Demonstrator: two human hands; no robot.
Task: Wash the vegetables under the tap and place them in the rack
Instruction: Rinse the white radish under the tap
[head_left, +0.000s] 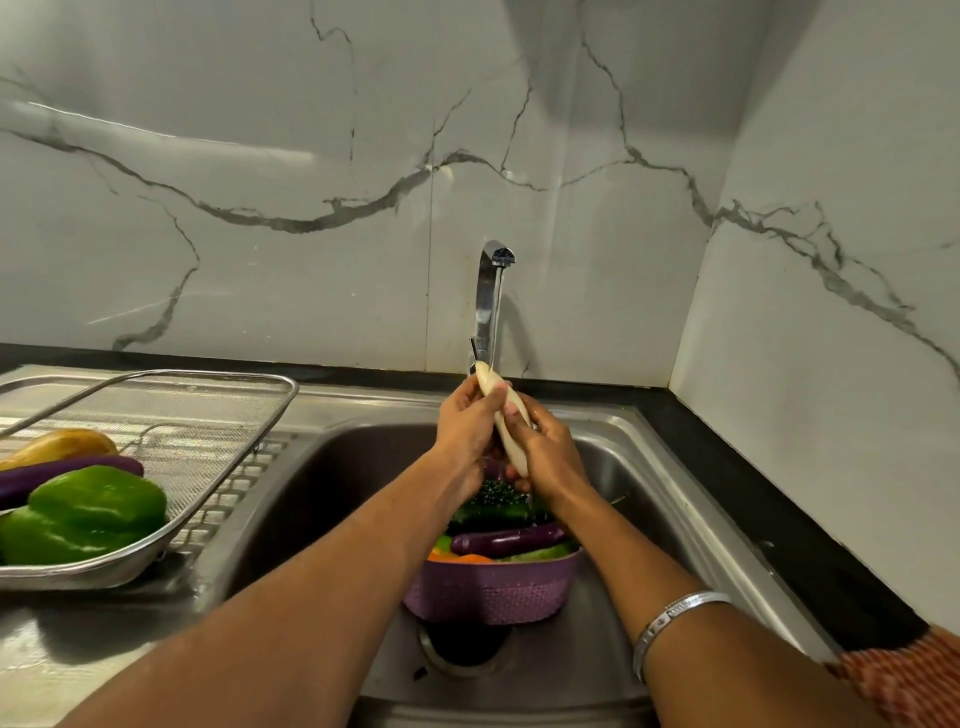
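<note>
A long white radish (506, 415) is held under the running tap (490, 291), over the sink (649, 467). My left hand (467, 426) grips its upper part and my right hand (545, 452) grips its lower part. Below my hands a purple basket (493, 587) stands in the sink with a purple aubergine (509, 540), dark leafy greens (493, 499), and green and orange vegetables. On the left drainboard the metal mesh rack (208, 441) holds a green pepper (88, 514), a purple aubergine (62, 473) and a yellowish vegetable (62, 444).
A marble wall runs behind the sink and along the right side. The black counter edge (779, 519) borders the sink on the right. The drain (462, 649) lies just in front of the basket. The steel drainboard (78, 639) looks wet.
</note>
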